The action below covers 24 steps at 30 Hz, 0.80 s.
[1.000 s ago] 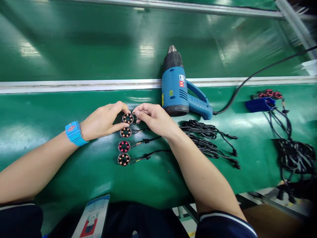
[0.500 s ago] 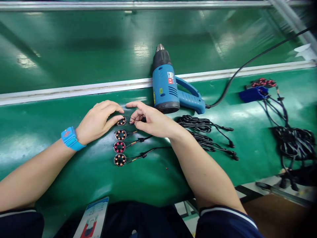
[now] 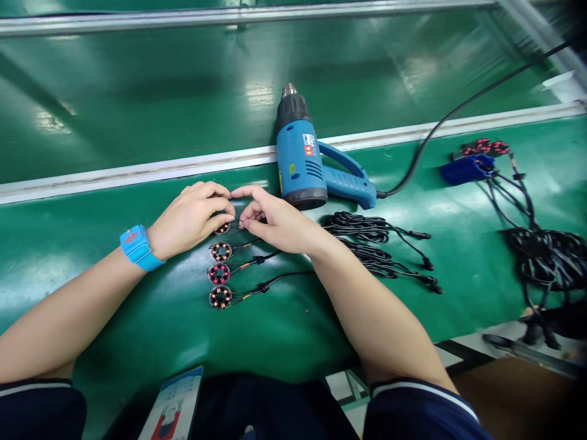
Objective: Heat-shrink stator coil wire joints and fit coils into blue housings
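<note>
My left hand (image 3: 195, 214) is curled over the topmost ring-shaped coil (image 3: 222, 228), partly hiding it, with thumb and fingers closed near its thin wires. Just right of it, my right hand (image 3: 275, 220) pinches the wires of that coil between thumb and fingers. Below lie three more round coils in a column: one with copper windings (image 3: 221, 251), one with red windings (image 3: 219, 274) and another copper one (image 3: 221, 297). Their leads run right to black cables. Two bundled black cables (image 3: 362, 226) lie beyond my right wrist.
A blue heat gun (image 3: 300, 162) lies behind my hands, its cord running to the upper right. At the right are a blue sleeve (image 3: 465, 170), red-wound coils (image 3: 487, 147) and a heap of black cables (image 3: 548, 256). A badge (image 3: 172, 406) hangs at the front edge.
My left hand has moved slightly right, over the top coil and closer to my right hand. The view has shifted a little.
</note>
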Available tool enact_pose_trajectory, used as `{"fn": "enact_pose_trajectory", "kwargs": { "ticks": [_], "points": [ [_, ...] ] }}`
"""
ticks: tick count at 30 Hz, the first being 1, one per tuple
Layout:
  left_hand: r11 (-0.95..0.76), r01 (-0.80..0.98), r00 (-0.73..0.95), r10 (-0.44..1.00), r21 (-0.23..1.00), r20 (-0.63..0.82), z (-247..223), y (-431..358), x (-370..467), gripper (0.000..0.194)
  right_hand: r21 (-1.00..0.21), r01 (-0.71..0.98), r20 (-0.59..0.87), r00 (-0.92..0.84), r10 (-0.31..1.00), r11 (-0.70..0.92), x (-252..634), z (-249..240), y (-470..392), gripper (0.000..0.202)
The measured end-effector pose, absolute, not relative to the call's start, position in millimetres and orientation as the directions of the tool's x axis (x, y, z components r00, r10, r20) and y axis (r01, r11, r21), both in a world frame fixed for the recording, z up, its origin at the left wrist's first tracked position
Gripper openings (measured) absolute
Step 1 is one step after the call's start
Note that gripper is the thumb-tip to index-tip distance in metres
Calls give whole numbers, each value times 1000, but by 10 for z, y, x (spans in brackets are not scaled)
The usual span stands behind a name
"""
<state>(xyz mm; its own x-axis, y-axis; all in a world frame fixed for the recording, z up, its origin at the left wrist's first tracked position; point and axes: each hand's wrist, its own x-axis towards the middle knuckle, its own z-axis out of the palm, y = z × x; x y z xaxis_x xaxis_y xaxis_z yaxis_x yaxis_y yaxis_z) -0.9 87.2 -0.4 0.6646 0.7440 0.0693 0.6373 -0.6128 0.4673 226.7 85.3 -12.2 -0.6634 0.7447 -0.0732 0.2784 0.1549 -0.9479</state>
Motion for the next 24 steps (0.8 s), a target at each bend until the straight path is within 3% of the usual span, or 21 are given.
{"fn": "enact_pose_trajectory", "kwargs": {
  "ticks": [3,6,9,12,15,18,24],
  "points": [
    [-600,640,654,753,480,69,-18,837,-26,26,-890,368,-23,-623,782,268,2262,20,774,48],
    [-562,647,600,793,515,111,-8,755,-90,29,-736,498,156,-535,830,459,2411,362,667,51],
    [-562,656,581,802,504,138,20,625,-186,26,-600,619,277,-434,857,507,2773,677,641,48],
    [-639,627,654,743,446,144,34,475,-262,22,-469,771,247,-353,903,430,3219,670,744,49],
    [-691,598,696,699,405,164,20,352,-296,19,-373,855,116,-342,932,360,3539,351,909,52],
    [-703,598,698,693,385,181,-9,288,-320,18,-338,904,64,-257,964,263,3647,17,1037,51],
    [-734,579,704,670,355,235,-56,259,-324,16,-431,872,161,-179,970,233,3646,-122,1122,45]
  ]
}}
